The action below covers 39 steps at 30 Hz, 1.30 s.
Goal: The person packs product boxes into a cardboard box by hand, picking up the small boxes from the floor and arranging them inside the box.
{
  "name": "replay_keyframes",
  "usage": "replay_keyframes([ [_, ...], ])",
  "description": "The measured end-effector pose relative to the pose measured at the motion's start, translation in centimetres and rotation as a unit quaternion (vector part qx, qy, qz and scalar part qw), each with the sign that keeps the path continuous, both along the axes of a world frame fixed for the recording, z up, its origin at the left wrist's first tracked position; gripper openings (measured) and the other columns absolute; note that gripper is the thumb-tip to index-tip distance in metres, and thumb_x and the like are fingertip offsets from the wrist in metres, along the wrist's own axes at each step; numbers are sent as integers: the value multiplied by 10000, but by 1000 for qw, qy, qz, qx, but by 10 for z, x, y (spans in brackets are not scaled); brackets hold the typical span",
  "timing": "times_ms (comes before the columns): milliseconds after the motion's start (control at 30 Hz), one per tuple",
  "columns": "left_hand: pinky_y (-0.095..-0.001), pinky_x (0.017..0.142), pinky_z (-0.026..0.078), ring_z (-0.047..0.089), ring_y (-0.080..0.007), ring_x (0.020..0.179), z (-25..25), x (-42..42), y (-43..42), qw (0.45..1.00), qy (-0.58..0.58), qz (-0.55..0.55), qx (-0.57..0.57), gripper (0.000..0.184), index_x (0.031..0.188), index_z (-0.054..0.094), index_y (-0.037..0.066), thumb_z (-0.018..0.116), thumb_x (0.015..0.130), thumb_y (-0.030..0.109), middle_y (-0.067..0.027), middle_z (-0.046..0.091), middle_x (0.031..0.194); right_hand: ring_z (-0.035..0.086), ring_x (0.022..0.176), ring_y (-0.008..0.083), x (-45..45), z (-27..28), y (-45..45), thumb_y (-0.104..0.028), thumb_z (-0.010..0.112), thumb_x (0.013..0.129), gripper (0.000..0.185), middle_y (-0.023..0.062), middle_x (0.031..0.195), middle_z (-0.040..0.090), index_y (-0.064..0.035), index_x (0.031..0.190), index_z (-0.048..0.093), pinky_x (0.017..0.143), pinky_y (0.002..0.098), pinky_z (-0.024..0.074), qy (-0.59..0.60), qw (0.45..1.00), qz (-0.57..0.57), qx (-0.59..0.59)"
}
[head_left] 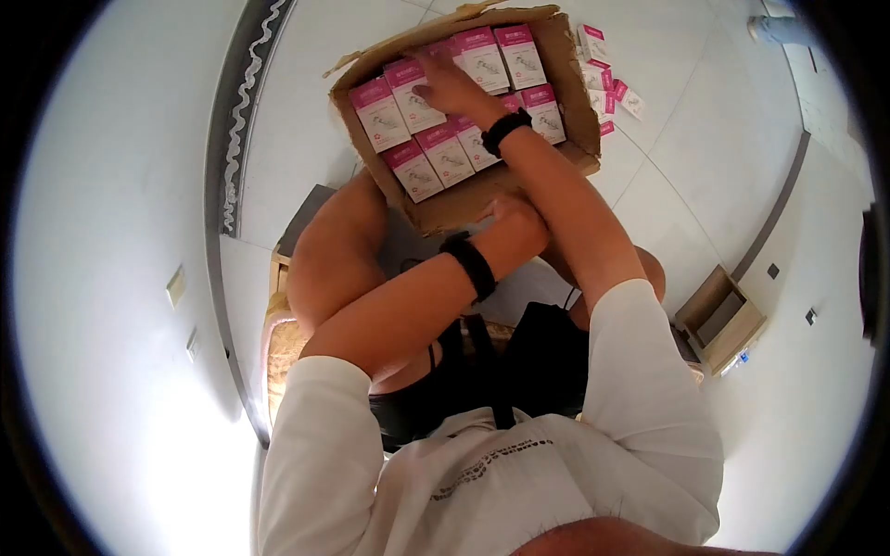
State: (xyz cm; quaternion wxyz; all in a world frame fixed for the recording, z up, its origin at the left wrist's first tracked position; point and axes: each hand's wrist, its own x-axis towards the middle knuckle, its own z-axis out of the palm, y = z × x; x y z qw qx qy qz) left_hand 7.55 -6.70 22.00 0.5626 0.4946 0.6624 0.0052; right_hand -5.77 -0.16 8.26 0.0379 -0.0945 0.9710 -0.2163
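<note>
An open cardboard box (464, 208) with torn edges stands on the floor between my knees. Inside it several small pink and white cartons (378, 119) stand in two rows. My right hand (448, 85) reaches into the box over the back row, its fingers on or just above the cartons' pink tops; whether it grips one is unclear. My left hand (515, 221) is at the front edge of the box, under my right forearm, fingers bent and partly hidden. Each wrist wears a black band.
More pink and white cartons (627, 98) lie in a loose pile on the tiled floor, right of the box. A small wooden box (723, 320) is against the wall at the right. A person's foot (758, 28) shows at the upper right.
</note>
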Motion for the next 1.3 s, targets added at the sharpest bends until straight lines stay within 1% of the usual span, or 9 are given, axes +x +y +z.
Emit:
replay_keyframes([
  [167, -512, 987, 437, 414, -302, 1329, 5, 8, -7, 999, 0, -11, -32, 542, 1449, 391, 138, 462, 965, 371, -110, 392, 1485, 592, 1018, 449, 8, 37, -5, -364, 713, 797, 1065, 326, 1093, 606, 113, 1457, 27, 910, 420, 483, -377, 893, -156, -188],
  [233, -523, 1035, 385, 368, -310, 1360, -33, 35, -29, 985, 85, -3, 148, 547, 1468, 359, 154, 447, 975, 373, -101, 348, 1513, 633, 962, 397, 21, 36, -13, -428, 838, 607, 1390, 329, 1034, 626, 180, 1394, -132, 850, 406, 515, -335, 922, -86, -173],
  [333, -511, 1087, 324, 328, -307, 1384, -2, 18, -11, 996, 34, -6, 87, 551, 1490, 316, 183, 422, 986, 380, -86, 315, 1531, 626, 945, 403, 31, 21, -21, -171, 844, 611, 1307, 317, 1034, 612, 51, 1471, -115, 819, 408, 531, -268, 951, -119, -97],
  [400, -491, 1117, 280, 304, -302, 1397, 19, 7, 0, 999, 12, -30, -3, 555, 1503, 283, 204, 408, 991, 380, -75, 293, 1542, 640, 895, 342, 32, 37, -24, -32, 665, 755, 909, 267, 1050, 607, 50, 1489, 135, 780, 410, 535, -220, 967, -129, -25],
  [467, -477, 1135, 251, 288, -298, 1405, 25, 4, -3, 996, 6, -45, -72, 559, 1510, 260, 216, 399, 994, 378, -67, 277, 1550, 619, 961, 341, 27, 46, -21, -63, 664, 764, 890, 267, 1101, 588, 25, 1493, 160, 802, 436, 517, -199, 973, -116, -24],
  [567, -712, 994, 319, 292, -335, 1403, 25, 3, 6, 971, 12, -196, -136, 597, 1510, 264, 250, 478, 965, 364, -46, 254, 1562, 542, 1117, 355, 26, 50, -31, -120, 659, 786, 850, 271, 1242, 510, -24, 1497, 205, 856, 497, 471, -141, 985, -88, 52],
  [633, -712, 993, 318, 286, -325, 1406, 29, 8, -2, 987, 57, -124, -80, 585, 1502, 288, 240, 485, 962, 346, -43, 256, 1562, 347, 1332, 437, 23, 44, -36, -191, 649, 817, 814, 287, 1481, 271, -114, 1510, 229, 966, 613, 364, -122, 985, -61, 108],
  [833, -723, 997, 304, 239, -330, 1425, 17, 12, -1, 996, 51, -49, -61, 584, 1501, 290, 229, 481, 961, 342, -42, 208, 1577, 358, 1303, 516, 28, 41, -47, -359, 864, 584, 1137, 338, 1494, 200, -130, 1504, 236, 1002, 650, 344, -87, 989, -84, 90],
  [1300, -736, 1016, 248, 241, -326, 1424, 27, 3, 15, 971, 11, -173, -167, 664, 1512, 264, 236, 545, 932, 395, -42, 206, 1579, 314, 1386, 353, 43, 30, -38, -267, 723, 777, 768, 113, 1505, 334, -228, 1454, 363, 1092, 623, 249, 47, 990, 36, 129],
])
